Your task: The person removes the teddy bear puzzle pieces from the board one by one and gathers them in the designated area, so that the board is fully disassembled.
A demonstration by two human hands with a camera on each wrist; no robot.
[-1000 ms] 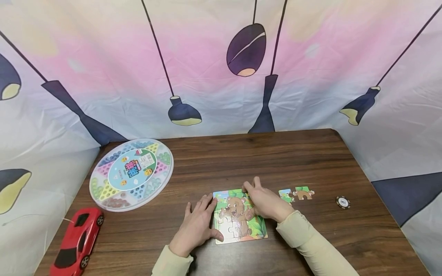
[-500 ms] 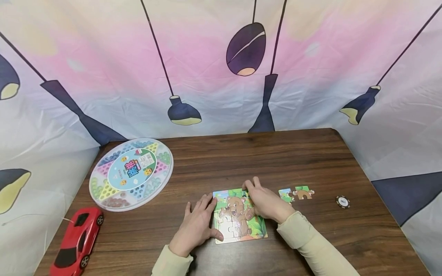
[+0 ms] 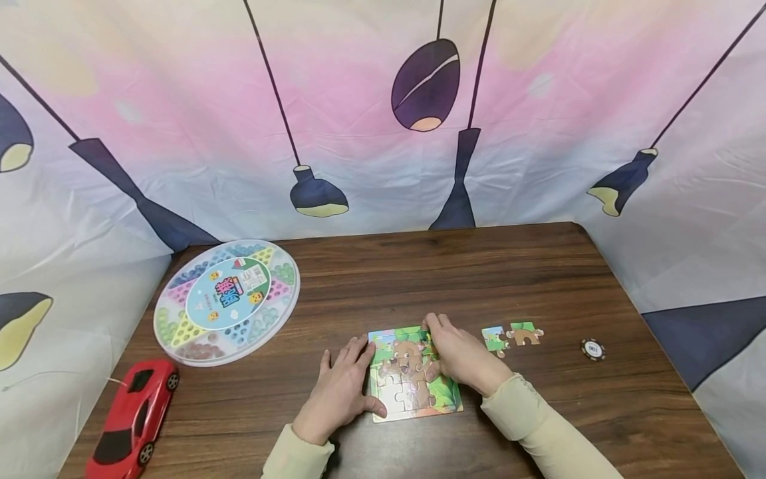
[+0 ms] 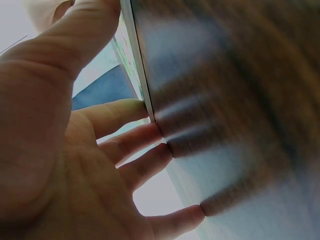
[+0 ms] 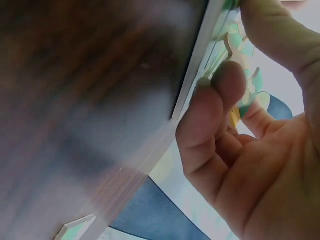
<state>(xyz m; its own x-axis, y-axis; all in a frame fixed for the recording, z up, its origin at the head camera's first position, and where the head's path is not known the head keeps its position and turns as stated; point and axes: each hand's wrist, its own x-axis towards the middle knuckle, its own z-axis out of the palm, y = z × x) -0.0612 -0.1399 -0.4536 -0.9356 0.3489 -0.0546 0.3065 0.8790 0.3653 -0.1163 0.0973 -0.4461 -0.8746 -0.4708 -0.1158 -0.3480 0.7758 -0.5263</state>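
A bear jigsaw puzzle (image 3: 409,372) lies in its flat tray on the wooden table. My left hand (image 3: 340,389) steadies its left side, thumb on the lower corner and fingers spread along the edge; the left wrist view shows the fingertips (image 4: 150,131) against the tray edge and tabletop. At the upper right corner, my right hand (image 3: 459,352) has its fingers curled and pinches a jigsaw piece (image 5: 239,52), seen tilted above the board in the right wrist view. That hand partly hides the piece and the corner. Right of it lie two loose jigsaw pieces (image 3: 495,339), (image 3: 525,334).
A poker chip (image 3: 593,349) lies farther right. At the back left is a round Chinese checkers set (image 3: 227,303) with marbles. A red toy car (image 3: 133,419) stands at the left edge of the table (image 3: 383,279). A patterned curtain (image 3: 359,120) hangs behind.
The right hand's fingers have shifted slightly at the puzzle's upper right corner, the raised fingers dropping a little. The left hand and the loose pieces keep their places.
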